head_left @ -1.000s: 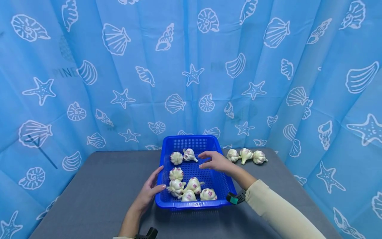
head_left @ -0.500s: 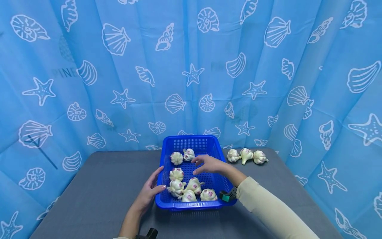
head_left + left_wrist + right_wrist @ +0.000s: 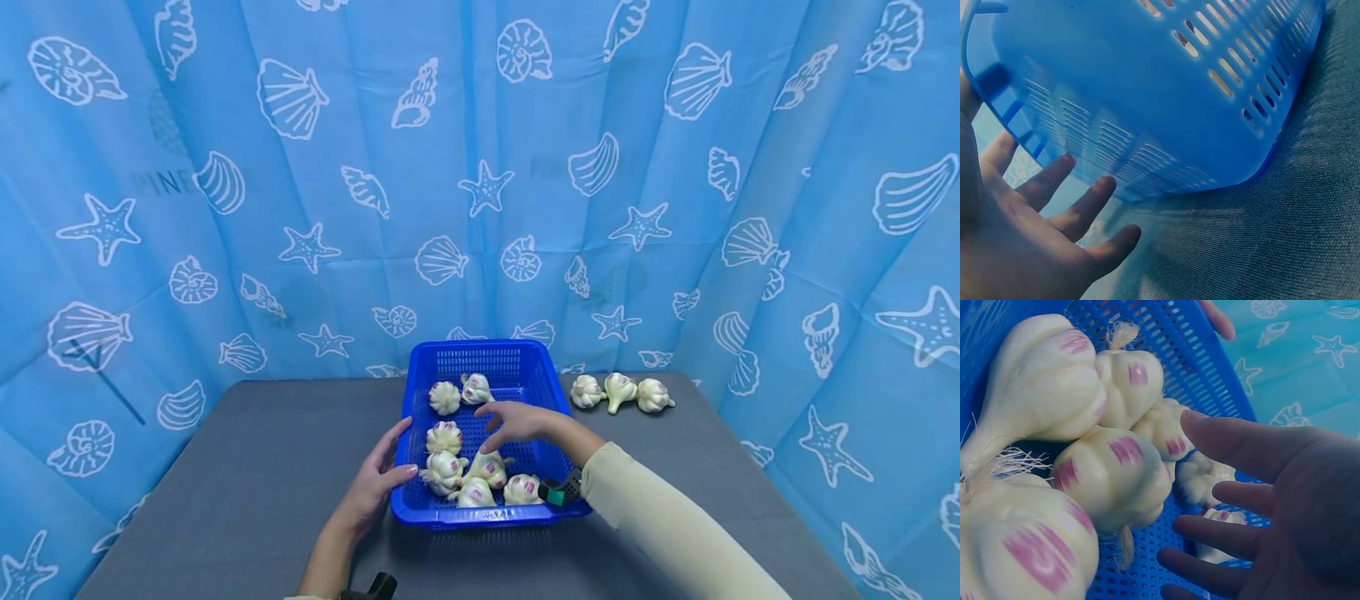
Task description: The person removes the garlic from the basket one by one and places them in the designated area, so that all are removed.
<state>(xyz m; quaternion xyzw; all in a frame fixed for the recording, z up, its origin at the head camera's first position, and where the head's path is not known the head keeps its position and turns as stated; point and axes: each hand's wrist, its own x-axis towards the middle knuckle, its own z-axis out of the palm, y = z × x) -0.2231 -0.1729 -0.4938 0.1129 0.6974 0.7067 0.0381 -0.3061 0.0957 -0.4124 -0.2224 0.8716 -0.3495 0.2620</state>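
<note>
A blue plastic basket [image 3: 489, 517] with slotted walls stands on the grey table, holding several white garlic bulbs with purple patches. My left hand [image 3: 367, 483] rests at the basket's left rim; in the left wrist view its fingers [image 3: 1088, 209] spread loosely beside the slotted wall. Inside the basket's outline, my right hand [image 3: 525, 423] hangs over the middle with fingers apart and nothing in them. Its thumb is right at the top of one garlic bulb [image 3: 489, 471] in the head view. Several bulbs cluster at the front, and two garlic bulbs [image 3: 444, 398] [image 3: 476, 388] lie at the back.
Three more garlic bulbs [image 3: 619, 392] lie in a row on the grey tabletop [image 3: 270, 467], to the right of the basket near the back edge. A blue curtain [image 3: 480, 208] with white shell and starfish prints hangs around the table.
My right hand has moved left and toward the front of the basket, away from the back bulbs and closer to the front cluster. The left hand and the garlic have stayed in place.
</note>
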